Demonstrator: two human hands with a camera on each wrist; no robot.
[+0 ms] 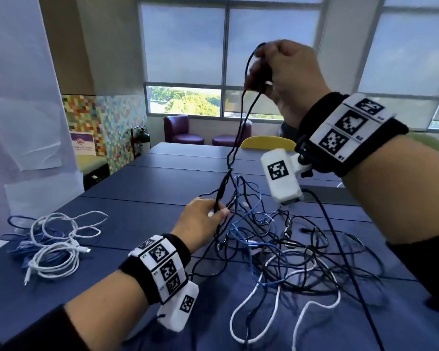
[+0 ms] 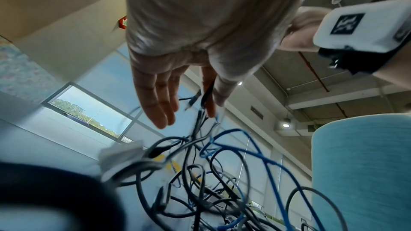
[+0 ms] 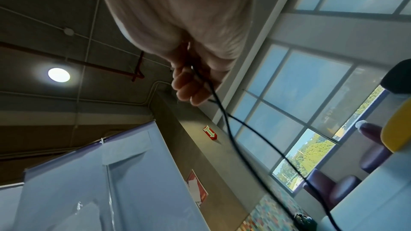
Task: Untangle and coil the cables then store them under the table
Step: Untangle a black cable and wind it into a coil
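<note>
Cable: thin black cable (image 1: 239, 127) drawn up from tangle (image 1: 276, 239) at worktop's (image 1: 137, 219) 3 o'clock.
Right hand (image 1: 287, 79): fist clamps its top.
Left hand (image 1: 200, 224): pinches it low, steadying.

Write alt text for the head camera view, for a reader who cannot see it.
A person's raised right hand grips a black cable pulled up from a tangle of cables on a blue table, while the left hand pinches the same cable lower down. Coiled white cables lie on the table's left side.
</note>
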